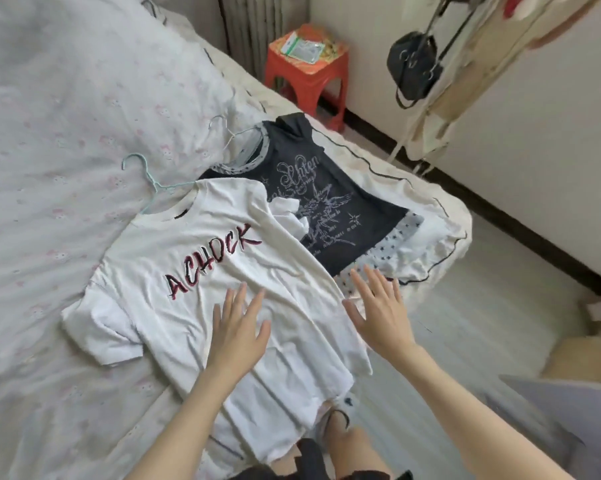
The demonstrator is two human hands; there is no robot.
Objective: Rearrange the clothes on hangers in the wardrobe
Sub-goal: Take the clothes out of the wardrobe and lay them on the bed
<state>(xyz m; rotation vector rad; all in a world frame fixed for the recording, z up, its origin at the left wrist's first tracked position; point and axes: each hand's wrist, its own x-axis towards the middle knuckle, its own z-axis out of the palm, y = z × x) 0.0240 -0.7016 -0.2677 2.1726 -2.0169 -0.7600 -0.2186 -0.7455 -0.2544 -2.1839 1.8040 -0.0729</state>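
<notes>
Both hands, left [238, 329] and right [378, 308], flat (fingers spread) over white T-shirt [188, 289]

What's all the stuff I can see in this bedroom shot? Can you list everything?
white T-shirt: one, white with red and black lettering, flat on the bed, on a hanger
teal hanger: one, pale teal, hook sticking out of the white shirt's collar
dark T-shirt: one, dark grey with pale print, beyond the white one, partly under it
silver hanger: one, metal, in the dark shirt's collar
bed: one, pale patterned cover, left side
stool: one, red, by the far wall, packets on top
bag: one, black, hanging at upper right
left hand: open, fingers spread over the white shirt
right hand: open, over the shirt's right edge
</notes>
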